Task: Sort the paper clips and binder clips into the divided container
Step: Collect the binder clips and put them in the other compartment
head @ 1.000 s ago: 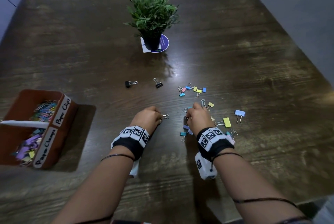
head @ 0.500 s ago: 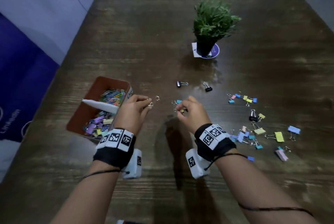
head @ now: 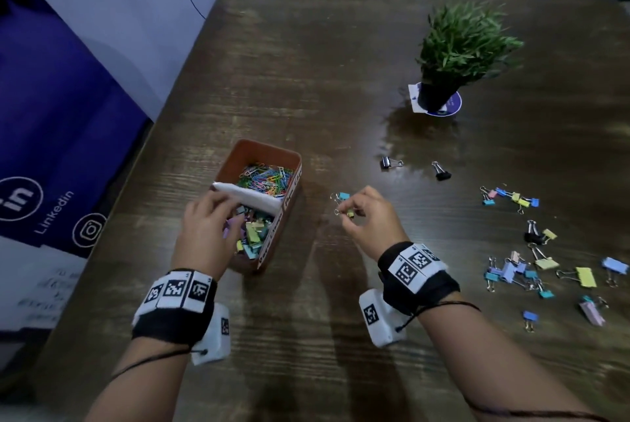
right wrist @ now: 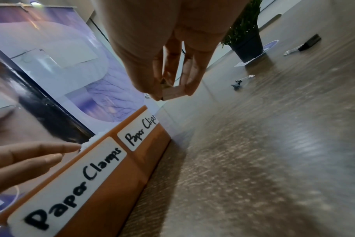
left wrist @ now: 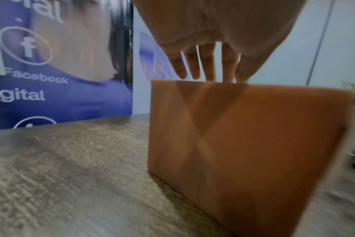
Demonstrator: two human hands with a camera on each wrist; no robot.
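We are a person with two bare hands at a dark wooden surface (head: 306, 64). Our left hand (head: 204, 234) hangs over the near half of the brown box (head: 293, 162). Its fingers (left wrist: 192, 64) are straight and a little spread, and they hold nothing that we can see. Right under these fingers lie many small binder clips (head: 252, 234) in soft colors. This half has a tag that reads "Paper Clamps" (right wrist: 71, 184). Past the fingertips stands a white wall (head: 252, 198) that splits the box in two. Beyond that wall is the far half, full of bright paper clips (head: 267, 176), with a tag that reads "Paper Clips" (right wrist: 140, 128).

Our right hand (head: 368, 220) is up in the air just to the right of the box. Its fingers (right wrist: 195, 72) pinch a few little binder clips; one is blue (head: 344, 196) and one is yellow (head: 350, 213). Silver wire loops stick out past the fingertips.

Well to the right of those fingers, a pile of loose clips (head: 531, 261) lies on the surface, blue, yellow, pink and purple. Two black clips (head: 443, 174) lie farther out, ahead of the right fingers. Beyond them stands a small green plant (head: 467, 43) in a black pot. To the left of the left fingers, off the surface, hangs a purple banner (head: 51, 115).
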